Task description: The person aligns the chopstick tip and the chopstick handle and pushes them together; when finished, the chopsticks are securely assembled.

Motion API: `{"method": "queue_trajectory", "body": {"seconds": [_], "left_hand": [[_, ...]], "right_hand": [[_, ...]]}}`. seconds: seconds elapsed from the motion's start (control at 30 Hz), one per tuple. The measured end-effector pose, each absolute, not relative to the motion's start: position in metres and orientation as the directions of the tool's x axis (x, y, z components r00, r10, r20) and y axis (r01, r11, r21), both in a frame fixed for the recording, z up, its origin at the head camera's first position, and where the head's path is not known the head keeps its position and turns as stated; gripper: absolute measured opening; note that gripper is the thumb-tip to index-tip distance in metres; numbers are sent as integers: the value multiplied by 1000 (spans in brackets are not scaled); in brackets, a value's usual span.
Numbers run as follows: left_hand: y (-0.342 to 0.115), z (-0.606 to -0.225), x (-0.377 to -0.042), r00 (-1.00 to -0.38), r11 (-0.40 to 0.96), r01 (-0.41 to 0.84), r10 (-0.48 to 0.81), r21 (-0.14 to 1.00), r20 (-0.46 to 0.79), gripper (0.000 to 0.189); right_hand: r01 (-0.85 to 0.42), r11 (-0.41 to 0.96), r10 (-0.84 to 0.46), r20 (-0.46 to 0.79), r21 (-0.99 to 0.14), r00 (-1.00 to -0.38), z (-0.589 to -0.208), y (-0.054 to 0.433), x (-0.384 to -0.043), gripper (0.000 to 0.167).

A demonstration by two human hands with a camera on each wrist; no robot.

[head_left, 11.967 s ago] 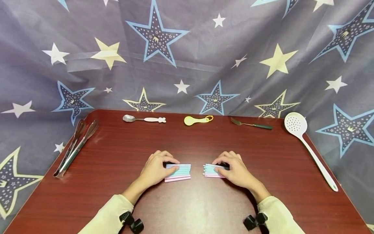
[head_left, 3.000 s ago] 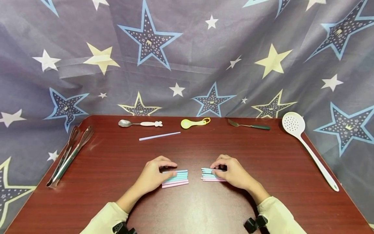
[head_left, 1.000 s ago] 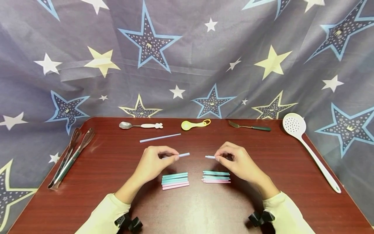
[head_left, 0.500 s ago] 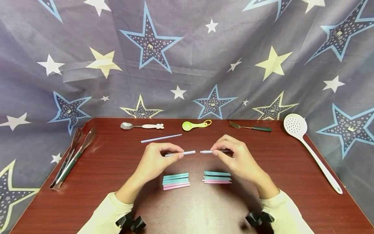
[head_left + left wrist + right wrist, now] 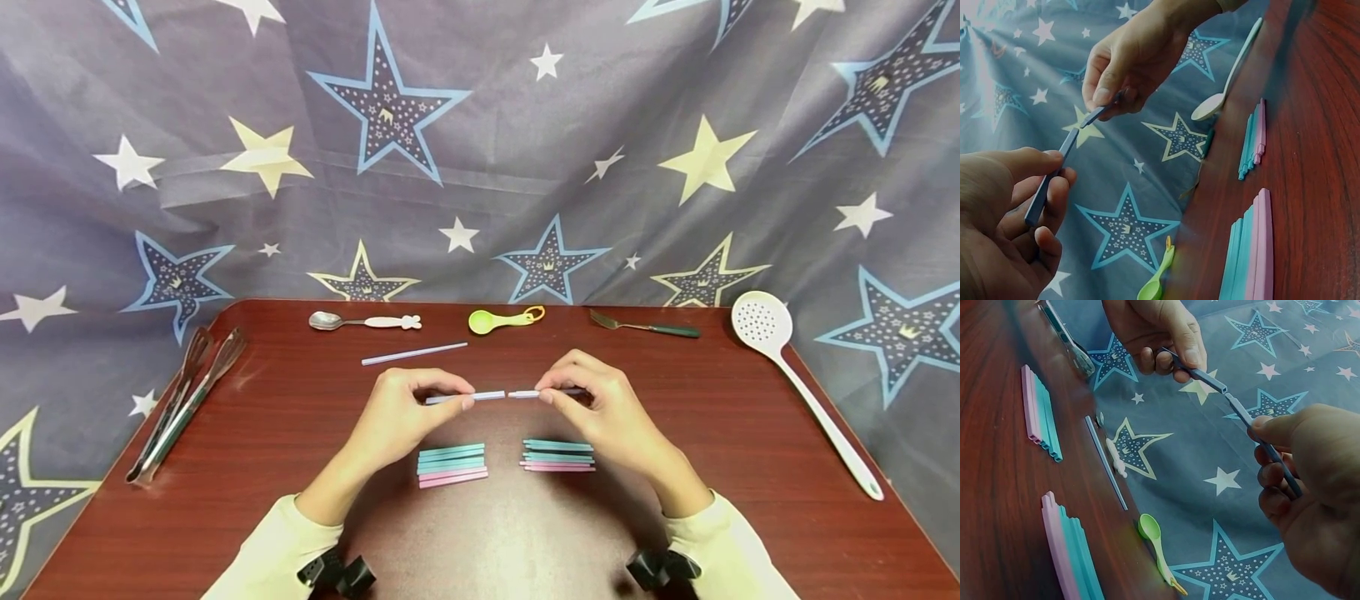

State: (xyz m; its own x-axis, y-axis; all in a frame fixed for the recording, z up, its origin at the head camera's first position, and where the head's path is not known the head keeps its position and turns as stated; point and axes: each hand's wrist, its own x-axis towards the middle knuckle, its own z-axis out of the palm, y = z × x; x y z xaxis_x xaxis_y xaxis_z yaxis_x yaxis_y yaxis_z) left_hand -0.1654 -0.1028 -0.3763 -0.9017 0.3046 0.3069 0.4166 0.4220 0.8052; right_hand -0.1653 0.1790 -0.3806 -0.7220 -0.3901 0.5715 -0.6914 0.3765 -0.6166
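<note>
My left hand (image 5: 401, 414) pinches a lavender chopstick half (image 5: 489, 395) between thumb and fingers. Facing it, my right hand (image 5: 602, 402) pinches the matching lavender half (image 5: 522, 394), whose narrow peg points left at the other piece's end. Only a slim gap separates the two ends in the head view. Both pieces are held above the table, roughly in line. Below the left hand lie several turquoise and pink halves (image 5: 452, 464) with hollow ends, seen in the right wrist view. Several pegged turquoise and pink halves (image 5: 557, 456) lie below the right hand.
A whole lavender chopstick (image 5: 414, 354) lies behind the hands. Along the back edge are a spoon (image 5: 365, 322), a green measuring spoon (image 5: 504, 320) and a fork (image 5: 645, 324). Metal tongs (image 5: 183, 404) lie at left, a white skimmer (image 5: 806, 392) at right. A star-patterned cloth hangs behind.
Earlier, both hands rested on the piles, and a whole lavender chopstick then appeared at the back. Since then each hand has lifted a lavender half, and the ends have drawn close together.
</note>
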Motion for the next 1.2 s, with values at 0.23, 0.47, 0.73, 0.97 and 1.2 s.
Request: {"method": "queue_trajectory", "body": {"seconds": [0.23,0.47,0.73,0.97,1.2], "left_hand": [[-101,-378,-165,-898,427,423,316,799,306,12],[-101,-377,-165,-898,439,427,308,791,314,12],[-99,-379,-165,-897,434,426,315,794,310,11],[-98,-380,-164,-906,439,404,311,803,286,9],[-99,-382,-164,-905,426,401,319,811,280,8]], "right_hand": [[-673,393,-394,546,-627,-739,-379,178,-162,10],[-673,394,-404,540,-626,-739,-380,178,-163,7],[-671,397,-405,536,-626,-741,-381,178,-162,5],[-675,393,-402,543,-625,-737,-384,174,-161,11],[-665,405,-388,540,-628,-746,-388,171,-162,9]]}}
